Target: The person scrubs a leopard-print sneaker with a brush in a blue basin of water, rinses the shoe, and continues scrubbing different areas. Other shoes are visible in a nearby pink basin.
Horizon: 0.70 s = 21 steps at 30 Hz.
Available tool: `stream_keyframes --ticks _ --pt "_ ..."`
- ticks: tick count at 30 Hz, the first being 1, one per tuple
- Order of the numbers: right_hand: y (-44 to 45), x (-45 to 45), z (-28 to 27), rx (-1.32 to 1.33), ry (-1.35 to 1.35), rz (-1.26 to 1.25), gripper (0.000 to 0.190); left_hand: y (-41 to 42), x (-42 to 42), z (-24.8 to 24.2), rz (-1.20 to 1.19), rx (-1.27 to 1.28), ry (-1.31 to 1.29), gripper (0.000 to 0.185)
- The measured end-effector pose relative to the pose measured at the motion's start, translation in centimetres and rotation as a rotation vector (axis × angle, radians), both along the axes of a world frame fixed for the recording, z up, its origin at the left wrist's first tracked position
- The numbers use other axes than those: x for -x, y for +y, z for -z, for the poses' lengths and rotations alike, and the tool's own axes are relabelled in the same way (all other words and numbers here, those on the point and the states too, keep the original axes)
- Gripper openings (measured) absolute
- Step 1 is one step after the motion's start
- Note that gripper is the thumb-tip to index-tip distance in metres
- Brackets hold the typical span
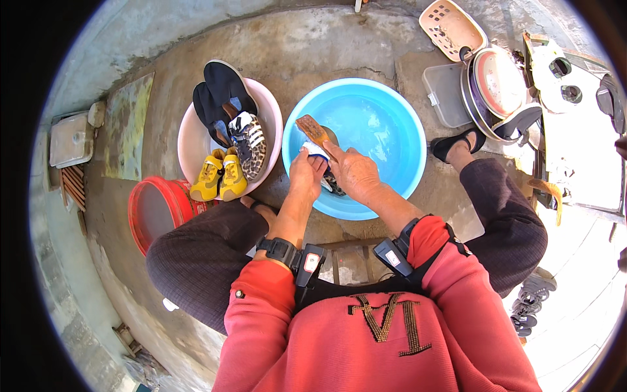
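Observation:
Over a blue plastic basin (414,147) with water in it, my right hand (356,171) grips the handle of a brown wooden scrubbing brush (312,128). Its head lies across the toe side of a shoe, and its bristles are hidden. My left hand (306,171) holds that shoe by a white and blue part (316,151). Leopard-print fabric (334,187) of the shoe shows below my hands; the rest is covered by them. To the left, a pale pink basin (188,132) carries black slip-on shoes (225,88), a leopard-print sneaker with white stripes (251,147) and yellow children's shoes (232,181).
A red bucket (154,210) stands by my left knee. At the right are a peach plastic basket (453,29), a clear plastic box (446,95), stacked basins (497,81) and a black shoe (517,122). Several shoes (529,304) line the floor behind my right leg.

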State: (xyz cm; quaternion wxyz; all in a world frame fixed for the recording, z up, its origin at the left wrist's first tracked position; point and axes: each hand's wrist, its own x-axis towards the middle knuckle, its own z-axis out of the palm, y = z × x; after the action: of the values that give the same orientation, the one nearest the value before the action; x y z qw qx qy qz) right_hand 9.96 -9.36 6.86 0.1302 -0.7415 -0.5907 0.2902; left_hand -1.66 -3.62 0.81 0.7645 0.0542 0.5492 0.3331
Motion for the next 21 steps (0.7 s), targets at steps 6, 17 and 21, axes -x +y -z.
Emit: stream_keyframes --ticks 6,17,21 --pt "-0.1 -4.4 3.6 -0.033 0.238 0.444 0.042 0.3 1.5 0.5 -0.067 0.045 -0.033 0.042" --pt "-5.5 -4.9 5.2 0.154 0.095 0.196 0.046 0.6 1.7 1.6 -0.074 0.041 -0.047 0.046" --pt "-5.1 -1.1 1.9 -0.078 0.15 0.092 0.049 0.4 1.7 1.6 -0.103 0.014 -0.046 0.042"
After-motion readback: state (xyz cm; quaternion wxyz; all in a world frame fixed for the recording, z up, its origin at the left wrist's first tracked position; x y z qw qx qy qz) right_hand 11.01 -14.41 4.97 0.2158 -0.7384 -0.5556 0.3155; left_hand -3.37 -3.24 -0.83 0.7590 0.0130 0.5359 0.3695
